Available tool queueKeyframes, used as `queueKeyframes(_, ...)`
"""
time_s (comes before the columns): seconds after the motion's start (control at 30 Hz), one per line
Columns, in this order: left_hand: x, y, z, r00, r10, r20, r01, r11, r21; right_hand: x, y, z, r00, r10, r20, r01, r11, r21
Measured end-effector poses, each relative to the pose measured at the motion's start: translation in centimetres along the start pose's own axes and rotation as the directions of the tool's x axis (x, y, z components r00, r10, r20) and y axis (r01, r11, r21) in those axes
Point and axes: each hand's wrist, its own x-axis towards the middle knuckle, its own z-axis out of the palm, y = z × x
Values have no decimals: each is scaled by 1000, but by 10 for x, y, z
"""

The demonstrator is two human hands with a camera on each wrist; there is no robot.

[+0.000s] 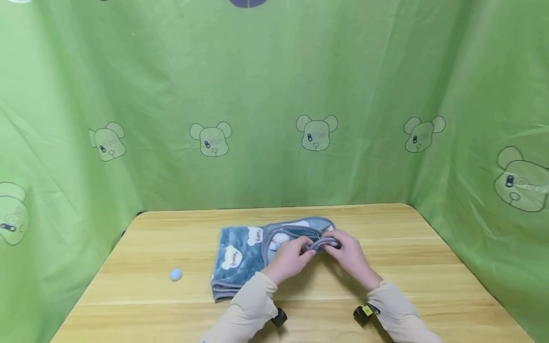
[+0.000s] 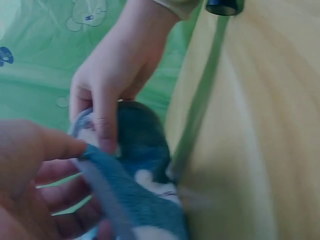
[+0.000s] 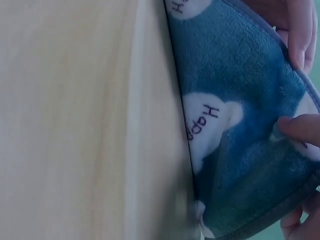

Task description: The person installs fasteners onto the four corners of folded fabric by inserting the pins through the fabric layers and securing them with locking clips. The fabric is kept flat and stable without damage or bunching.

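Observation:
A blue fleece blanket [image 1: 240,243] with white bear-head prints and a grey trimmed edge lies folded on the table. Its right part is lifted and curls up between the two hands. My left hand [image 1: 289,259] pinches the trimmed edge between thumb and fingers. Just to the right, my right hand [image 1: 349,252] pinches the same raised edge. In the left wrist view, the right thumb presses on the raised blanket [image 2: 140,195], across from the left thumb. In the right wrist view, the blanket [image 3: 240,65] stands up from the table, its lettering readable in part.
A small pale blue round object [image 1: 176,274] lies on the wooden table [image 1: 141,290], left of the blanket. Green curtains [image 1: 266,176] with bear outlines hang behind and on both sides. Dark wrist-worn devices [image 1: 362,314] sit close above the tabletop.

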Motion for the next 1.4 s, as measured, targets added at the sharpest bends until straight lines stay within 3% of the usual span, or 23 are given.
queueKeyframes(0.17,-3,5,-9,997,10,81,-13,999,31,-1,2,-4,997,-74,-16,73,996,-42)
queueKeyframes(0.3,-10,4,-20,995,32,93,-36,999,36,-1,0,-6,995,-96,-6,95,993,-68)
queueKeyframes(0.47,-26,-11,-42,998,42,36,-45,995,91,-1,2,-6,991,-136,-13,135,988,-76)
queueKeyframes(0.63,-50,-40,-70,999,38,-31,-34,990,135,-2,3,-4,987,-158,-13,157,985,-72)
queueKeyframes(0.8,-78,-71,-103,993,-64,-96,81,979,186,-1,0,-4,984,-177,-5,176,982,-61)
queueKeyframes(0.93,-101,-92,-132,978,-179,-109,200,953,229,1,0,-4,983,-181,-5,180,981,-66)
queueKeyframes(1.07,-124,-111,-157,969,-226,-104,246,928,279,3,0,-4,983,-182,-6,181,981,-67)
queueKeyframes(1.23,-147,-132,-173,955,-289,-67,294,897,330,3,1,-4,984,-179,-10,177,982,-69)
queueKeyframes(1.4,-158,-145,-179,939,-337,-68,339,876,342,2,0,-4,987,-157,7,158,986,-58)
